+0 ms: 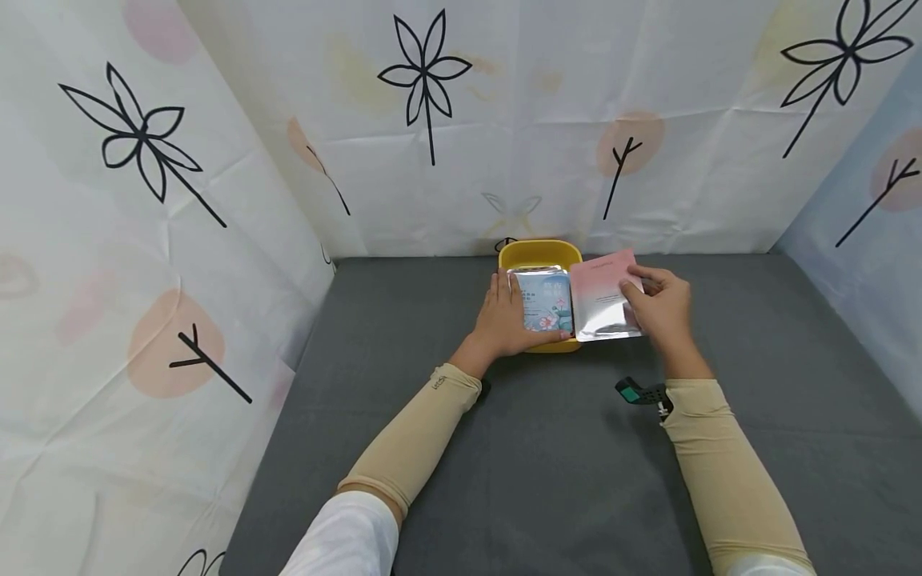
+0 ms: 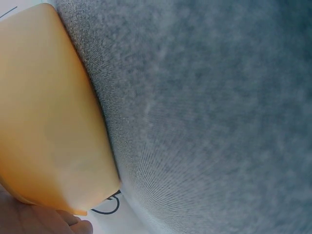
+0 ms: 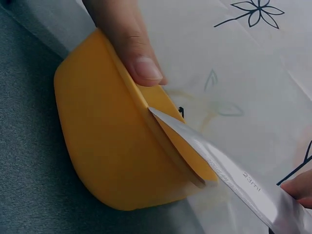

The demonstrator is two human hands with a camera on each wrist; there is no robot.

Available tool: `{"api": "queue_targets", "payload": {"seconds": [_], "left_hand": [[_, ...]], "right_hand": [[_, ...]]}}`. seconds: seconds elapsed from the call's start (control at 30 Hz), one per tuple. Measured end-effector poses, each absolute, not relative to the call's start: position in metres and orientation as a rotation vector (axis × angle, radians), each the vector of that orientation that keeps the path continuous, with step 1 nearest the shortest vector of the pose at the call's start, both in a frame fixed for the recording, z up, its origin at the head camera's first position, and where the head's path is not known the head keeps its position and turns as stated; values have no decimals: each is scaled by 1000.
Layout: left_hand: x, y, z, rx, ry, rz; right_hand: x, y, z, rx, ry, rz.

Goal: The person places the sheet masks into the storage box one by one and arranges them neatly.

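Note:
My right hand (image 1: 663, 308) pinches a pink and silver sheet mask packet (image 1: 601, 308) by its right side, thumb on the front. In the right wrist view the silver packet (image 3: 234, 178) is seen nearly edge-on, marked "23ml", with one corner at the rim of the yellow tub (image 3: 112, 131). A light blue packet with flowers (image 1: 545, 300) lies in the tub's mouth, covering most of the inside. My left hand (image 1: 500, 320) rests on the tub, fingers extended along its left side and thumb along the front rim.
A grey cloth covers the table (image 1: 547, 472). White printed curtains (image 1: 504, 120) rise behind the tub and at the left; a bluish one stands at the right. A black and green strap device (image 1: 641, 394) sits by the right wrist.

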State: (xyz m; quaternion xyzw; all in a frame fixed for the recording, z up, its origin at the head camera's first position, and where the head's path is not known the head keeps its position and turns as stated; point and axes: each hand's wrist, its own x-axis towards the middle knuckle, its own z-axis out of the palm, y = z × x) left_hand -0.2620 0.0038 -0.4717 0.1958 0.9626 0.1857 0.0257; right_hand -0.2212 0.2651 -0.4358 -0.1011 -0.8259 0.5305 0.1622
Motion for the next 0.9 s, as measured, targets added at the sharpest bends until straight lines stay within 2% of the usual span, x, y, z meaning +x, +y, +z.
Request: {"api": "queue_targets", "payload": {"seconds": [0.23, 0.57, 0.9], "left_hand": [[-262, 4, -472, 611, 2965, 602], [-263, 5, -473, 600, 2982, 585], [-262, 3, -472, 621, 2990, 561]], "right_hand": [[-224, 259, -440, -261, -2335, 1623], [-222, 256, -440, -59, -2516, 1566], [-221, 257, -442, -54, -2617, 1499]]}}
